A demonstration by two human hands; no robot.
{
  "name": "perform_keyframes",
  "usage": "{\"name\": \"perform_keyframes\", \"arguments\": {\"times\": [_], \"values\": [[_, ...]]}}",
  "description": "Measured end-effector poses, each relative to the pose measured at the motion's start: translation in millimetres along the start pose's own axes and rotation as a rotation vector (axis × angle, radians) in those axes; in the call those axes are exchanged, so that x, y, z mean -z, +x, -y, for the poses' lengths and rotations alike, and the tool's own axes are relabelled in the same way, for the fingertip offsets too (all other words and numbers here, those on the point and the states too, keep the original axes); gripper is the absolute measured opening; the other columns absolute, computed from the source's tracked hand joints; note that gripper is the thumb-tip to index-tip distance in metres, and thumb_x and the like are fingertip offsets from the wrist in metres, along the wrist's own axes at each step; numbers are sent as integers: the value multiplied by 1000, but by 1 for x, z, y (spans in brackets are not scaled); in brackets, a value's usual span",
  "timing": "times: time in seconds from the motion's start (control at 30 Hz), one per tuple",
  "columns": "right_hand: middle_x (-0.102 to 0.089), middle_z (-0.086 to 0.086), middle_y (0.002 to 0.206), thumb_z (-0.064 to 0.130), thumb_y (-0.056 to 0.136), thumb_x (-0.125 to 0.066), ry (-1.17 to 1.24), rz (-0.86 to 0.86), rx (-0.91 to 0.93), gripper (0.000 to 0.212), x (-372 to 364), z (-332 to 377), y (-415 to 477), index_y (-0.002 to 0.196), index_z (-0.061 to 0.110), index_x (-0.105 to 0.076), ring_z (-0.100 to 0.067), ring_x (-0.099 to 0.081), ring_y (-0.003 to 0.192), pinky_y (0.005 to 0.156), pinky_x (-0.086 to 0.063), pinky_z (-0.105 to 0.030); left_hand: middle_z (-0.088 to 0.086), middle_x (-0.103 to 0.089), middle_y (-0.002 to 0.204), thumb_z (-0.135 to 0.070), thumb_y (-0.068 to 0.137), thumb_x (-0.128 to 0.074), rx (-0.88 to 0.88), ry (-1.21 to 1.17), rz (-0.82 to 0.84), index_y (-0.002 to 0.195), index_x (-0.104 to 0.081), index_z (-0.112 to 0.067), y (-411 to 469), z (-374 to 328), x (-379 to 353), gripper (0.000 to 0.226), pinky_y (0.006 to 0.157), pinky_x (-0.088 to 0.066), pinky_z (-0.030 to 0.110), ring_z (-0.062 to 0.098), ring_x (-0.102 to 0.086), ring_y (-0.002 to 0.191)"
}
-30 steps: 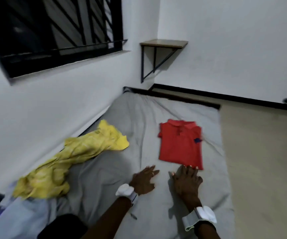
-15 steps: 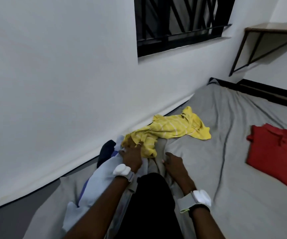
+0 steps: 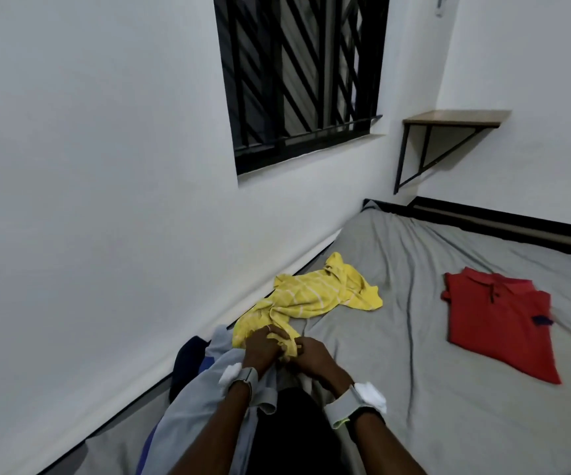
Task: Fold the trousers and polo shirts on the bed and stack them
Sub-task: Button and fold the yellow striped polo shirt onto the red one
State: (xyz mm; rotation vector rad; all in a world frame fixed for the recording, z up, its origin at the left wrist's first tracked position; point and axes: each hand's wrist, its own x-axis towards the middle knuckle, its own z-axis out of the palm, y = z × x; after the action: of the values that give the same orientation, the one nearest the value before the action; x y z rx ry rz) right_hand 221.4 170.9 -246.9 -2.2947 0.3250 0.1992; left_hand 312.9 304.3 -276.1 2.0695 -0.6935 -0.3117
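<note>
A person leans over a bed covered in a wrinkled grey sheet, which lies against a white wall. Two polo shirts are on it. One is a red polo shirt, already folded into a neat rectangle with its collar up, lying flat on the right side of the bed, well apart from the hands. The other is a crumpled yellow polo shirt with thin pale stripes, bunched near the wall. Both hands meet at its near end. The left hand has its fingers curled and closed on a fold of the yellow cloth, and a thin ring shows on one finger. The right hand, just beside it, pinches the same bunched edge with bent fingers. Each wrist wears a grey strap with a white block on it, two in all. Under the left forearm lies a heap of pale grey-blue cloth, with a dark navy garment beside it against the wall; what these garments are cannot be told. On the walls are one black barred window and one small wooden corner shelf on black brackets.
</note>
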Motion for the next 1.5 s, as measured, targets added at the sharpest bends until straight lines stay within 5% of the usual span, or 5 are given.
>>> {"name": "perform_keyframes", "arguments": {"times": [0.23, 0.47, 0.63, 1.0, 1.5], "values": [[-69, 2, 94, 63, 73, -70, 404, -619, 138, 59, 82, -12, -50, 103, 13, -64, -16, -63, 85, 69, -43, -28, -3, -78, 92, -24, 91, -80, -153, -338, -78, 101, -76, -27, -4, -132, 9, 11, 72, -54, 33, 21, -71, 77], [-69, -20, 80, 21, 100, -67, 803, -669, 111, 23, 205, -11, -123, 84, 5, -74, -26, -62, 68, 65, -50, -34, 3, -61, 139, -14, 67, -98, -444, -273, 268, 154, -29, -23, -22, -180, -53, 111, 103, -51, 25, 7, -61, 128], [-69, -12, 69, 10, 101, -63, 1004, -615, 209, 21, 234, 8, -188, 86, -2, -68, -18, -64, 54, 56, -56, -28, 7, -76, 78, -9, 93, -74, -283, -512, 13, 127, -55, -47, -42, -204, -98, 54, 78, -55, 36, 17, -74, 75], [-77, 3, 93, 22, 92, -76, -195, -780, 278, 7, 268, 15, -257, 92, 17, -80, -13, -70, 92, 77, -46, -20, 0, -67, 122, -19, 85, -85, -641, -373, 200, 134, -57, -27, -76, -296, -52, 56, 89, -56, 27, 21, -72, 98], [-74, -4, 84, 1, 98, -55, -20, -1086, 121, 31, 262, -51, -280, 82, 17, -76, -19, -66, 83, 67, -46, -25, 17, -65, 126, -29, 88, -51, -107, 170, 3, 127, -66, -14, -123, -211, -153, 44, 94, -49, 44, 41, -59, 120]]}}
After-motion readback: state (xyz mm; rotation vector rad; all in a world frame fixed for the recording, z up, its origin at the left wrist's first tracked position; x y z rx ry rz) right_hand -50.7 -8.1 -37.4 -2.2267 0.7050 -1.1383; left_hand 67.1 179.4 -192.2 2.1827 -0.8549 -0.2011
